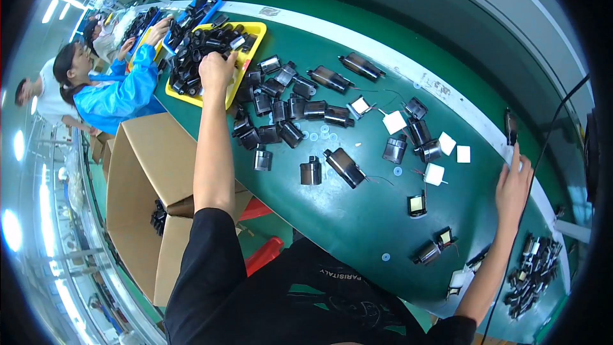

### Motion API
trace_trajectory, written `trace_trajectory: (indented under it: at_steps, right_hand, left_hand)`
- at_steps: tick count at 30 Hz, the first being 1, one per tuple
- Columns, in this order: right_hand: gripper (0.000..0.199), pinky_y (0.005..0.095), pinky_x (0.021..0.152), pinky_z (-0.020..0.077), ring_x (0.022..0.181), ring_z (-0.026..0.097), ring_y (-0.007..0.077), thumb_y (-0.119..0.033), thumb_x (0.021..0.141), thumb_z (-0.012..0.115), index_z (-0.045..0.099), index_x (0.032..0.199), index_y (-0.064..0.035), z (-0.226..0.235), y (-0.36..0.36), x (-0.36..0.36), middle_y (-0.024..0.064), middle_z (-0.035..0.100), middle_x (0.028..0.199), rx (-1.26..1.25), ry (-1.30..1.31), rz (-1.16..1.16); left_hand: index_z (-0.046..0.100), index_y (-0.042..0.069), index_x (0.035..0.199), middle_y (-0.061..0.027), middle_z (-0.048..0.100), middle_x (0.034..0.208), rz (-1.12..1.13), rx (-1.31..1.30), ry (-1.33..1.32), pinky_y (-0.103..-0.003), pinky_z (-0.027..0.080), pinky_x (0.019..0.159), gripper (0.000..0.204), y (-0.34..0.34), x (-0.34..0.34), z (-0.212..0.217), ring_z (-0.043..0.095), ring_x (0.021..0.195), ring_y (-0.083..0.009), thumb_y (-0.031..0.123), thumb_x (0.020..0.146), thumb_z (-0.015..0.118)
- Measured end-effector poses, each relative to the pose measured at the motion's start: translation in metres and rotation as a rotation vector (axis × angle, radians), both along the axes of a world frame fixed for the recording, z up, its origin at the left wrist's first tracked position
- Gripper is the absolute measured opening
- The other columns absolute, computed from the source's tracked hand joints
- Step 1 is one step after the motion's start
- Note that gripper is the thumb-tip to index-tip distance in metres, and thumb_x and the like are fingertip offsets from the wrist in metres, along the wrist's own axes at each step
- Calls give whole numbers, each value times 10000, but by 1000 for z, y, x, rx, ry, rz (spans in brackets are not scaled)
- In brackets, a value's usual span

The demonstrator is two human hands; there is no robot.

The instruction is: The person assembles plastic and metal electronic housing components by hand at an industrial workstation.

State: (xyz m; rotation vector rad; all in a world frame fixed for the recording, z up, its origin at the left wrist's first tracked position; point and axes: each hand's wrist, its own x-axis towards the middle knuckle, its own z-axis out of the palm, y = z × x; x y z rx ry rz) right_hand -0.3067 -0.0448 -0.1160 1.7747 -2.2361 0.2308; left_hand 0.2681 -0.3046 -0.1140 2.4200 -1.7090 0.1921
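Note:
My left hand (217, 71) reaches into a yellow tray (258, 33) heaped with black plastic housings (191, 57). Its fingers curl down among them, and what they grip is hidden. At the far right, my right hand (514, 185) stretches over the white rail. Its index finger reaches to the near end of a dark cylindrical device (511, 126), with the fingers apart. Between my hands lie loose black housings (279, 112), a smoky translucent unit with wires (345, 167), white square pads (394, 122) and small clear discs (325, 133).
A blue tray (214, 0) of similar parts stands behind the yellow one. A person in a blue smock (121, 99) works at the left. An open cardboard box (137, 185) sits beside the table. A dark heap of units (533, 275) lies lower right; a black cable (543, 147) hangs near my right arm.

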Motion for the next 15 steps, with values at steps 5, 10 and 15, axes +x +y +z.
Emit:
trace_trajectory:
  at_steps: [5, 10, 15]
  right_hand:
    - [392, 395, 865, 403, 987, 502, 330, -11, 837, 526, 512, 1229, -27, 22, 100, 68, 186, 520, 1059, 9, -371, 74]
    - [282, 364, 758, 442, 830, 551, 303, 72, 751, 519, 616, 1010, 16, 6, 162, 100, 158, 575, 871, -91, -630, -32]
    - [170, 287, 589, 421, 635, 530, 224, 96, 727, 466, 606, 782, 15, -5, 187, 89, 109, 550, 695, -176, -651, -109]
  left_hand:
    - [651, 58, 952, -137, 627, 902, -334, -495, 6, -374, 472, 806, 258, 25, -16, 3, 588, 893, -306, 103, 701, 686]
    - [635, 45, 945, -106, 604, 990, -759, -681, 429, -334, 456, 853, 287, 103, -107, 28, 575, 980, -250, -67, 684, 671]
    - [487, -15, 1017, -242, 559, 1147, -913, -462, 1162, -420, 366, 1008, 336, 170, -186, 10, 521, 1145, -341, -112, 722, 615]
